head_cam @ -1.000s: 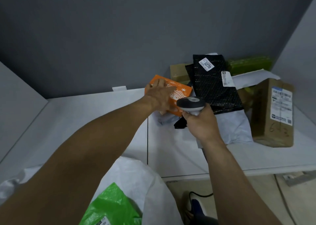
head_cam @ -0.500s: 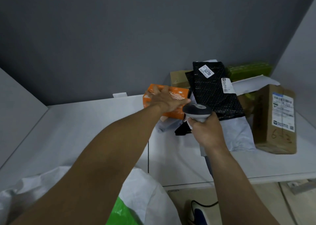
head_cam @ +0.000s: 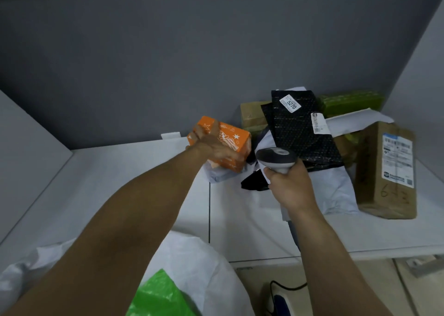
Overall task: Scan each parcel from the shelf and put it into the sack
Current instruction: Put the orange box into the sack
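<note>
Here, left hand point(head_cam: 212, 145) seemingly gripping parcel point(head_cam: 236, 136), right hand point(head_cam: 289, 188) holding scanner point(head_cam: 276, 159)

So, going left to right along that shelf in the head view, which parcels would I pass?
orange box → black bubble mailer → brown cardboard box

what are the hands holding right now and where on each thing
The left hand grips the orange printed cardboard box over its top face. The right hand grips the grey handheld barcode scanner by its handle, below the head.
</note>
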